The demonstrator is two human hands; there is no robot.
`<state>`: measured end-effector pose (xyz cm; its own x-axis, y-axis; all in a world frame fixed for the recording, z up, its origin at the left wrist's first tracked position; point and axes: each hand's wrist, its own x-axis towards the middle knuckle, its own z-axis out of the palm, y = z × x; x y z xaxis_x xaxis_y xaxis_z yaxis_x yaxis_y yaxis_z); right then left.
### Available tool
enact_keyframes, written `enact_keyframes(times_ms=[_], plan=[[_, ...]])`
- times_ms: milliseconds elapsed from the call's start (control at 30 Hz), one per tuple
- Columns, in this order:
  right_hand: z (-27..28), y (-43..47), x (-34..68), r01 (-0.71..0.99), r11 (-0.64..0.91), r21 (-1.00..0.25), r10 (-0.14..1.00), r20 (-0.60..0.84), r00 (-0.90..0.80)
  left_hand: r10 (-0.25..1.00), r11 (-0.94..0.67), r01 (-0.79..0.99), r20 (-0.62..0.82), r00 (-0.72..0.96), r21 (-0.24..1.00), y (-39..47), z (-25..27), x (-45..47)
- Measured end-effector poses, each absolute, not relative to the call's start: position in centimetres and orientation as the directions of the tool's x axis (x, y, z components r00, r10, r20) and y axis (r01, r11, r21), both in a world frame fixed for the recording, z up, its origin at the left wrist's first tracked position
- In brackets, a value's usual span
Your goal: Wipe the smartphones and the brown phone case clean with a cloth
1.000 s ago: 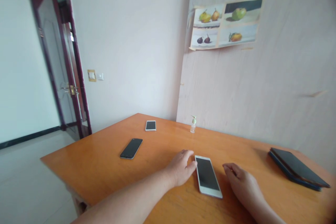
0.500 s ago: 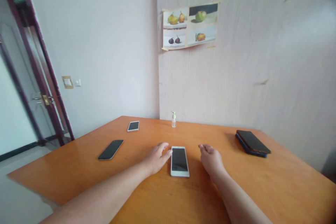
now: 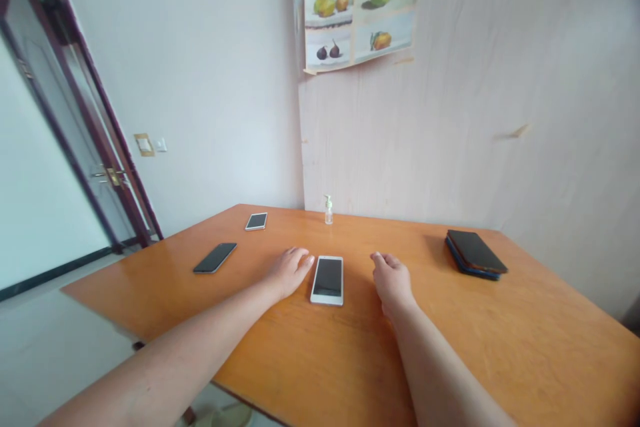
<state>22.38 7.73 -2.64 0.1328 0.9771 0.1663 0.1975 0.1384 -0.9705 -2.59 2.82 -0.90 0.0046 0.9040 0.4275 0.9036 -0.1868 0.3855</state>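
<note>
Where thumb of left hand [image 3: 287,273] overlapped white smartphone [image 3: 329,278] earlier, thin gap now shows; phone free, face-up on surface [image 3: 320,360] between hands. Left fingers half-spread, empty; right hand [image 3: 393,280] loosely curled, closure unclear, no held thing visible.

Bare forearms [image 3: 175,353] (both), tapering toward wrists [image 3: 271,285].

An ordinary room [image 3: 225,47] is showing, home or office being hard to tell. A panelled door [image 3: 44,57] with a lever handle [image 3: 114,177] is standing at the left, a wall switch [image 3: 144,144] is sitting beside it, fruit pictures [image 3: 361,17] are hanging upper centre, and a wooden table [image 3: 540,320] is spreading across the lower half.
</note>
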Motion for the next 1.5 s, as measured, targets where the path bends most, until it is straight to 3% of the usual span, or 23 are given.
enact_keyframes(times_ms=[533, 633, 833, 1067, 1300, 1500], plan=[[-2.7, 7.9, 22.3, 0.285, 0.161, -0.945, 0.978, 0.190, 0.080, 0.877, -0.210, 0.946, 0.476, 0.070, 0.247, -1.7, 0.3, -0.6], [-2.7, 8.1, 22.4, 0.302, 0.166, -0.939, 0.978, 0.197, 0.075, 0.914, -0.209, 0.940, 0.396, 0.089, 0.271, -3.2, 0.0, 0.2], [-2.6, 8.1, 22.5, 0.338, 0.202, -0.919, 0.972, 0.229, 0.043, 0.971, 0.007, 0.929, 0.220, -0.095, 0.369, -4.0, -0.4, -0.2], [-2.6, 8.1, 22.6, 0.372, 0.202, -0.906, 0.974, 0.224, 0.017, 0.873, 0.148, 0.905, 0.377, -0.309, 0.398, -4.4, 1.6, -4.2], [-2.5, 7.8, 22.7, 0.400, 0.222, -0.889, 0.971, 0.240, -0.003, 0.931, -0.023, 0.946, 0.352, -0.099, 0.325, -6.4, 0.5, -2.9], [-2.5, 7.7, 22.7, 0.422, 0.241, -0.874, 0.965, 0.262, -0.009, 0.834, 0.129, 0.941, 0.479, -0.274, 0.312, -5.0, 2.2, -4.4]])
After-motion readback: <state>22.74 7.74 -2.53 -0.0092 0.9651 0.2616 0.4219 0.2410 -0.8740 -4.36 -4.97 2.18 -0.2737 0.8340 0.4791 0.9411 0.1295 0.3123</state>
